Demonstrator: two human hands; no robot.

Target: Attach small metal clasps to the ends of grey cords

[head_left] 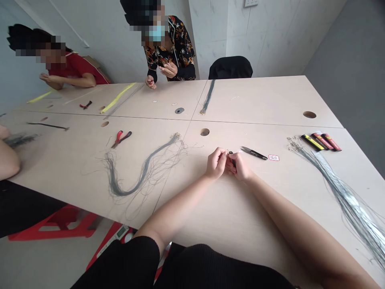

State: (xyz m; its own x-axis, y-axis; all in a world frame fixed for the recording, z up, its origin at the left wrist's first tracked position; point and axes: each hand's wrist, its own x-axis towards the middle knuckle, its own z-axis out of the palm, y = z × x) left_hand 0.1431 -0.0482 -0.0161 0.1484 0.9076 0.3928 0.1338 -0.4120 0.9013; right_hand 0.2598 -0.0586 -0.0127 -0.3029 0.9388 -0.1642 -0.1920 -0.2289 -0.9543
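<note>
Small black object [231, 153], identity unclear: sits between both hands, over pale wood-grain table [270, 100]. Left hand [216, 162]: fingers curled closed, contents hidden. Right hand [240, 166]: fingers closed around object. Could slip if pinched too loosely; might snag curved bundle of thin grey strands [146, 168] if swung leftward.

A small, dark black object [231, 153], largely covered, sits in the right grip [241, 166], close beside the left grip [217, 162], near the pale wood-toned worktop [216, 216]. Only a narrow part shows; its full shape is hidden.
</note>
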